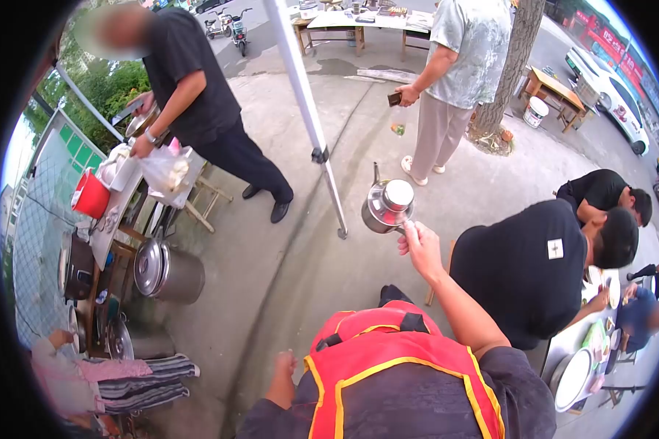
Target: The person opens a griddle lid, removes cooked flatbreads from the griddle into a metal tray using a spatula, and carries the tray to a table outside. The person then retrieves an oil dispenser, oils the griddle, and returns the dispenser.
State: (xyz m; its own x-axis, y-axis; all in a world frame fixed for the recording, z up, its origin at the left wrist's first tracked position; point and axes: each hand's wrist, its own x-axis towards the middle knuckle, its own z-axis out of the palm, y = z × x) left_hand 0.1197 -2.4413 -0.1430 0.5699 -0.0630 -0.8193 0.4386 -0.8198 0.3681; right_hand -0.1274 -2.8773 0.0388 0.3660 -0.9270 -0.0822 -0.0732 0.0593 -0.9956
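My right hand (419,247) is closed round the handle of a shiny metal kettle (377,208), held out in front of me at the end of my stretched arm. The kettle has a pale, round lid on top, and its thin spout points away from me. Low on the left of my body hangs my left hand (285,362), which is slightly blurred, with its fingers loosely apart and nothing seen in them. Between my arms is my red apron (388,340) with yellow edging.
A tent pole (304,88) stands ahead. At left, a person in black holds a plastic bag (167,170) near a large steel pot (179,272). Another person stands near a tree (509,73). On the right, people in dark shirts lean over a table (556,351) with dishes.
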